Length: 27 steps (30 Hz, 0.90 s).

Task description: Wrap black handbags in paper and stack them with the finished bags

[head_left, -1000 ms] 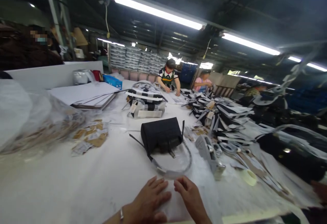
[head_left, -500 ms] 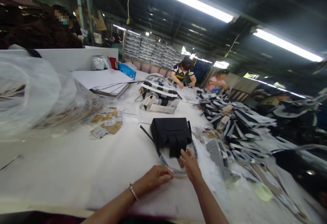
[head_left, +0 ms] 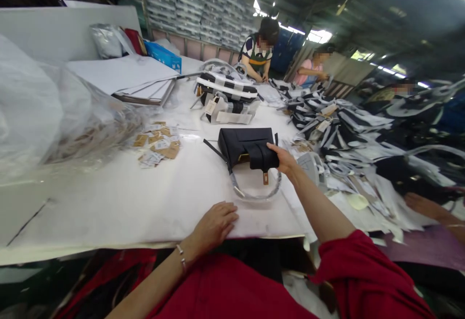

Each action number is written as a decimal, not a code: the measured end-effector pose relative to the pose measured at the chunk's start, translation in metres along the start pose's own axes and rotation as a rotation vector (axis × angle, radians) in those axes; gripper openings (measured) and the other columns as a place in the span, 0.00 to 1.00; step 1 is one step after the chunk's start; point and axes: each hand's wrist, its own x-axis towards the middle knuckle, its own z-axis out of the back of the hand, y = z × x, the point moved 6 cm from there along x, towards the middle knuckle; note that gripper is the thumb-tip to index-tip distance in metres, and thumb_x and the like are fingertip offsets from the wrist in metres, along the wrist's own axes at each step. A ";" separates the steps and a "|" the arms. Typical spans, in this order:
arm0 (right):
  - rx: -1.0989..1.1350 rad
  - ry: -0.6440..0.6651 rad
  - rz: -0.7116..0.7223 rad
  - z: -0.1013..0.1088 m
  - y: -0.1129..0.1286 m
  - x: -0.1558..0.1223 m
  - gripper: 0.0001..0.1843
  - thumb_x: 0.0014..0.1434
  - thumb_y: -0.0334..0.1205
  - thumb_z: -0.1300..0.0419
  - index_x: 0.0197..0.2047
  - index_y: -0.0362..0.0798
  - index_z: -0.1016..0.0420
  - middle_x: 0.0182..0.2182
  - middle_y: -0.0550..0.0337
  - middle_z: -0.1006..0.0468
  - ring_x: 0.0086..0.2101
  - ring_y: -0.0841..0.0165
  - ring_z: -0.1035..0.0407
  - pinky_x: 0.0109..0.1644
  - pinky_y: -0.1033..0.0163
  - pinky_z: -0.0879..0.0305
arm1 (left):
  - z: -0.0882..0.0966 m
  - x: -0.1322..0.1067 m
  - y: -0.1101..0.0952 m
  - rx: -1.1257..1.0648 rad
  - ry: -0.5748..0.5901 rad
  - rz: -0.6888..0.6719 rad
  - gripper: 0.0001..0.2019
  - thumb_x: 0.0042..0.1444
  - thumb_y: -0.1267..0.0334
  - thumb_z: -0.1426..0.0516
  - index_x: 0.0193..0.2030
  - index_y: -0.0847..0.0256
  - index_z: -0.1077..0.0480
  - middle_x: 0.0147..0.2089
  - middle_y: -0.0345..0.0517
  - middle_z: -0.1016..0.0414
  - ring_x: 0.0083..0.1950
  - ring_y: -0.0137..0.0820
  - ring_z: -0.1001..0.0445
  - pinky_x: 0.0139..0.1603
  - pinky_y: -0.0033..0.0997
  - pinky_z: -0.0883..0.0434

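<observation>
A black handbag (head_left: 245, 140) lies on the white table in front of me. Its handle (head_left: 256, 196), wrapped in clear film, loops toward me, and a small gold-coloured metal piece (head_left: 266, 178) hangs below its flap. My right hand (head_left: 283, 160) grips the bag at its right front, thumb on top and the other fingers hidden underneath. Nearer the front edge, my left hand (head_left: 217, 221) rests on the table with its fingers stretched out and nothing in it, apart from the bag.
Paper tags (head_left: 160, 142) lie to the left beside a clear plastic bag (head_left: 83, 120). Behind the handbag stands a wrapped bag (head_left: 227, 96). A heap of wrapped bag pieces (head_left: 334, 125) covers the right side. White boards (head_left: 119, 74) are stacked at back left. Co-workers (head_left: 257, 52) work farther off.
The view has tilted down. My right hand has moved from the front of the flap to a hold on the bag's right side. My left hand has loosened and moved away from the handle.
</observation>
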 end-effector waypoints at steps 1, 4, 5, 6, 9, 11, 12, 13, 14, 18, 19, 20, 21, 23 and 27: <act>0.023 0.015 0.024 -0.013 0.009 -0.005 0.06 0.58 0.35 0.38 0.39 0.42 0.24 0.28 0.55 0.18 0.28 0.66 0.24 0.35 0.63 0.24 | 0.001 0.000 -0.001 0.001 -0.010 0.000 0.13 0.61 0.69 0.45 0.52 0.58 0.30 0.58 0.50 0.27 0.61 0.36 0.32 0.67 0.45 0.38; 0.084 0.040 0.093 -0.052 0.034 -0.030 0.06 0.58 0.34 0.38 0.40 0.43 0.25 0.28 0.57 0.18 0.28 0.66 0.23 0.34 0.63 0.23 | 0.006 0.000 -0.004 0.000 -0.040 0.011 0.12 0.60 0.69 0.45 0.50 0.58 0.29 0.56 0.50 0.27 0.60 0.36 0.31 0.66 0.43 0.36; 0.099 0.049 0.117 -0.063 0.041 -0.042 0.06 0.57 0.34 0.38 0.40 0.43 0.25 0.28 0.57 0.18 0.28 0.66 0.23 0.35 0.62 0.22 | 0.007 0.000 -0.004 -0.011 -0.050 0.026 0.11 0.60 0.69 0.45 0.49 0.58 0.28 0.55 0.50 0.26 0.59 0.36 0.30 0.65 0.42 0.35; 0.108 0.061 0.146 -0.071 0.047 -0.055 0.07 0.56 0.34 0.37 0.40 0.43 0.25 0.28 0.57 0.18 0.29 0.65 0.23 0.35 0.62 0.22 | 0.008 -0.001 -0.003 -0.034 -0.065 0.047 0.10 0.60 0.69 0.45 0.48 0.58 0.28 0.54 0.50 0.25 0.58 0.37 0.29 0.64 0.42 0.34; 0.084 0.116 0.224 -0.083 0.060 -0.098 0.10 0.53 0.36 0.34 0.40 0.44 0.24 0.28 0.57 0.18 0.30 0.64 0.23 0.35 0.61 0.22 | 0.013 -0.003 0.005 -0.186 -0.143 0.145 0.11 0.60 0.68 0.47 0.47 0.59 0.27 0.50 0.51 0.24 0.55 0.38 0.28 0.61 0.41 0.32; 0.024 0.143 0.251 -0.076 0.065 -0.121 0.11 0.51 0.39 0.32 0.38 0.46 0.23 0.26 0.58 0.18 0.28 0.63 0.23 0.34 0.61 0.23 | 0.020 -0.006 0.016 -0.342 -0.226 0.248 0.12 0.61 0.65 0.47 0.48 0.59 0.27 0.51 0.52 0.25 0.55 0.38 0.28 0.60 0.41 0.32; -0.020 0.160 0.258 -0.071 0.067 -0.130 0.11 0.49 0.41 0.31 0.36 0.46 0.22 0.25 0.58 0.19 0.27 0.63 0.24 0.33 0.61 0.23 | 0.024 -0.009 0.022 -0.437 -0.270 0.316 0.13 0.61 0.64 0.47 0.49 0.59 0.27 0.52 0.52 0.25 0.54 0.39 0.28 0.59 0.41 0.31; -0.075 0.187 0.264 -0.066 0.069 -0.136 0.12 0.47 0.44 0.30 0.34 0.47 0.22 0.24 0.58 0.20 0.25 0.63 0.25 0.31 0.61 0.25 | 0.030 -0.014 0.028 -0.540 -0.315 0.388 0.14 0.61 0.61 0.47 0.50 0.60 0.28 0.53 0.53 0.25 0.54 0.39 0.27 0.58 0.41 0.30; -0.142 0.227 0.268 -0.063 0.071 -0.139 0.14 0.45 0.47 0.28 0.31 0.47 0.22 0.22 0.59 0.21 0.23 0.65 0.27 0.29 0.62 0.26 | 0.036 -0.021 0.032 -0.649 -0.355 0.451 0.15 0.60 0.59 0.46 0.52 0.60 0.28 0.53 0.53 0.26 0.53 0.40 0.27 0.57 0.41 0.30; -0.552 0.459 0.249 -0.070 0.062 -0.128 0.23 0.39 0.56 0.27 0.26 0.44 0.22 0.20 0.59 0.23 0.19 0.71 0.33 0.23 0.67 0.37 | 0.062 -0.054 0.022 -0.945 -0.301 0.576 0.21 0.56 0.52 0.42 0.54 0.58 0.28 0.54 0.51 0.25 0.54 0.43 0.27 0.52 0.39 0.28; -0.666 0.493 0.265 -0.076 0.056 -0.120 0.22 0.41 0.56 0.28 0.27 0.43 0.21 0.22 0.60 0.23 0.21 0.71 0.33 0.25 0.67 0.38 | 0.066 -0.062 0.012 -0.924 -0.210 0.580 0.20 0.56 0.52 0.42 0.53 0.57 0.27 0.53 0.48 0.24 0.54 0.43 0.26 0.53 0.38 0.29; -0.769 0.505 0.294 -0.081 0.049 -0.110 0.21 0.43 0.54 0.30 0.28 0.43 0.21 0.23 0.60 0.22 0.23 0.71 0.32 0.28 0.66 0.37 | 0.066 -0.071 0.002 -0.859 -0.092 0.571 0.18 0.57 0.53 0.42 0.51 0.56 0.26 0.51 0.45 0.23 0.54 0.42 0.26 0.55 0.37 0.31; -0.857 0.491 0.335 -0.085 0.040 -0.099 0.19 0.45 0.52 0.31 0.29 0.43 0.20 0.25 0.60 0.21 0.26 0.70 0.31 0.32 0.66 0.36 | 0.066 -0.079 -0.009 -0.765 0.004 0.555 0.16 0.57 0.55 0.42 0.50 0.55 0.25 0.49 0.42 0.22 0.53 0.41 0.26 0.55 0.36 0.32; -0.983 0.406 0.382 -0.088 0.017 -0.078 0.14 0.46 0.47 0.33 0.30 0.44 0.20 0.27 0.60 0.20 0.30 0.67 0.30 0.38 0.63 0.34 | 0.058 -0.094 -0.027 -0.572 0.149 0.529 0.13 0.55 0.57 0.41 0.46 0.55 0.24 0.46 0.39 0.21 0.49 0.39 0.26 0.53 0.33 0.31; -1.109 0.268 0.496 -0.070 -0.028 -0.065 0.12 0.46 0.39 0.36 0.37 0.49 0.19 0.35 0.59 0.18 0.38 0.62 0.27 0.48 0.57 0.33 | 0.046 -0.095 -0.050 -0.299 0.166 0.425 0.11 0.57 0.62 0.44 0.46 0.55 0.25 0.45 0.42 0.21 0.45 0.35 0.25 0.48 0.27 0.30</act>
